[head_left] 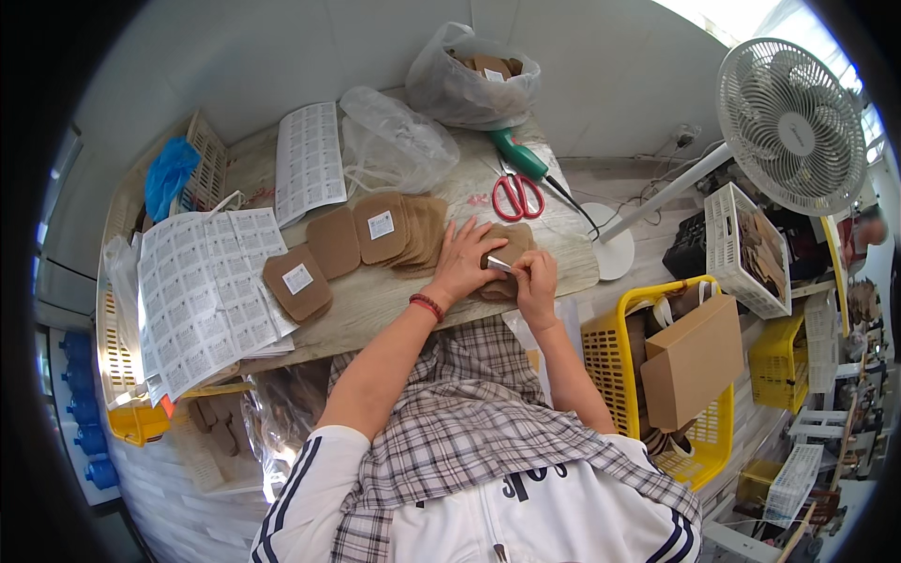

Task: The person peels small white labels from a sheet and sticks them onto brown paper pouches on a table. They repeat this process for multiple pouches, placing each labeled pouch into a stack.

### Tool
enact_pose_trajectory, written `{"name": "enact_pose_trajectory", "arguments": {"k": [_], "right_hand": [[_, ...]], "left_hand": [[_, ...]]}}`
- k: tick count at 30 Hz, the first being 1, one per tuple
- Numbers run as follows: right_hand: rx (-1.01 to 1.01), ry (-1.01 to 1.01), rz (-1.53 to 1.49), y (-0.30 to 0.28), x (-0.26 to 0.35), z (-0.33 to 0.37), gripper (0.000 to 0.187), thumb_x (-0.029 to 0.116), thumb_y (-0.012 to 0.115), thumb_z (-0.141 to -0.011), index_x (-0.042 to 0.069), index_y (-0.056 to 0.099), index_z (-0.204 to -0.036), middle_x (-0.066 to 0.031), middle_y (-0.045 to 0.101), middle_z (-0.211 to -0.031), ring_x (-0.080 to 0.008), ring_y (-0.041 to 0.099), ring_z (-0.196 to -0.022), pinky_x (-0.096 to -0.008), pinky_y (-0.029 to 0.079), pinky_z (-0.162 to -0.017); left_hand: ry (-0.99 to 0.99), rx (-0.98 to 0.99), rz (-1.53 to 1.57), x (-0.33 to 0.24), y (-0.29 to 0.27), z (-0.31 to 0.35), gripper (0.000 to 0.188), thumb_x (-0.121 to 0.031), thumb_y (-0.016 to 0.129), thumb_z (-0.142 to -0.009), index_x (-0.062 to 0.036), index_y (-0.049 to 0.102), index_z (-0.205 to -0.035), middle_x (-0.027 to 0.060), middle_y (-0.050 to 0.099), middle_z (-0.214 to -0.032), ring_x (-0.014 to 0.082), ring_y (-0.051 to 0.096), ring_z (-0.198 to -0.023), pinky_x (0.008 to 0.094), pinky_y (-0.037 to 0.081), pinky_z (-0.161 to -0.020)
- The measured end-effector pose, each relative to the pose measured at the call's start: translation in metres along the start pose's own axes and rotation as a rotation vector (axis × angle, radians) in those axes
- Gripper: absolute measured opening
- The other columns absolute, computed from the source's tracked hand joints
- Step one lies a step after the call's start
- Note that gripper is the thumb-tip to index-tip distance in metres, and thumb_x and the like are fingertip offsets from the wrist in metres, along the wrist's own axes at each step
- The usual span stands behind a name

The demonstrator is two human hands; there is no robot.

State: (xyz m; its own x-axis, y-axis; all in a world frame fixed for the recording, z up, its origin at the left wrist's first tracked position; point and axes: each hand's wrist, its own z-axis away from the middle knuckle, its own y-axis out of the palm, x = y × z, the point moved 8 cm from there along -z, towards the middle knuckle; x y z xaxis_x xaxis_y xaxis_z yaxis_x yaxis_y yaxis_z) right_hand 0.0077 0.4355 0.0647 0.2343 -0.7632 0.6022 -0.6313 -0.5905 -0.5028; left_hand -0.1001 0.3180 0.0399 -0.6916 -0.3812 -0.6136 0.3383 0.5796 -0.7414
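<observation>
"Well, what does the head view give you; where are the hands?"

"From my end I see the left hand (458, 263) laid flat, fingers slightly apart, on a small pile of brown pads (516, 246) by the front edge of the worktop (375, 305), near its right end; the right hand (538, 286) has thumb and finger together, clamped on a white label (498, 265) over that pile."

"Is the label stuck down; and what lies around?"

"I cannot tell whether it is stuck; toward the far right corner I have red-handled scissors (518, 197) and a green tool (520, 155) with a dark cord; left of the hands runs a row of similar pads (333, 242), two of them bearing labels; printed sheets (211, 291) lie over the left front corner; at the back edge sits a clear bag (469, 92) holding more pads."
</observation>
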Motion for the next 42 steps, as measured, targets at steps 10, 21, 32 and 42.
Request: {"name": "enact_pose_trajectory", "arguments": {"k": [10,21,32,42], "right_hand": [[-0.336,0.593,-0.674,-0.016,-0.061,0.033,0.011,0.017,0.064,-0.105,0.007,0.06,-0.102,0.002,0.058,-0.094,-0.006,0.051,-0.087,-0.0228,0.045,-0.083],[-0.391,0.579,-0.485,-0.012,-0.07,0.018,0.013,0.007,0.068,-0.098,0.002,0.061,-0.108,-0.0031,0.067,-0.093,-0.0098,0.063,-0.085,-0.0268,0.053,-0.077],[-0.403,0.571,-0.439,-0.009,-0.079,0.02,0.014,0.007,0.068,-0.097,0.002,0.063,-0.108,-0.0042,0.069,-0.094,-0.0112,0.065,-0.086,-0.0281,0.054,-0.079],[-0.418,0.569,-0.444,-0.012,-0.072,0.018,0.013,0.007,0.069,-0.096,0.001,0.067,-0.107,-0.0045,0.071,-0.091,-0.0105,0.066,-0.084,-0.0277,0.054,-0.078]], "left_hand": [[0.088,-0.138,-0.096,-0.011,-0.006,0.008,0.067,-0.047,0.074,-0.086,-0.0154,0.059,-0.143,0.0166,0.047,-0.152,0.0364,0.036,-0.147,0.0608,0.017,-0.123],[0.389,-0.207,-0.036,-0.058,-0.029,0.021,0.022,-0.006,0.074,-0.079,-0.0032,0.072,-0.101,0.0093,0.066,-0.101,0.0307,0.061,-0.099,0.044,0.048,-0.091],[0.405,-0.218,-0.034,-0.061,-0.03,0.023,0.021,-0.006,0.074,-0.08,-0.0031,0.071,-0.101,0.0095,0.066,-0.101,0.0308,0.062,-0.099,0.0444,0.048,-0.091],[0.428,-0.249,-0.049,-0.063,-0.032,0.025,0.019,-0.006,0.074,-0.081,-0.0035,0.071,-0.1,0.0099,0.066,-0.102,0.031,0.062,-0.099,0.0448,0.048,-0.09]]}}
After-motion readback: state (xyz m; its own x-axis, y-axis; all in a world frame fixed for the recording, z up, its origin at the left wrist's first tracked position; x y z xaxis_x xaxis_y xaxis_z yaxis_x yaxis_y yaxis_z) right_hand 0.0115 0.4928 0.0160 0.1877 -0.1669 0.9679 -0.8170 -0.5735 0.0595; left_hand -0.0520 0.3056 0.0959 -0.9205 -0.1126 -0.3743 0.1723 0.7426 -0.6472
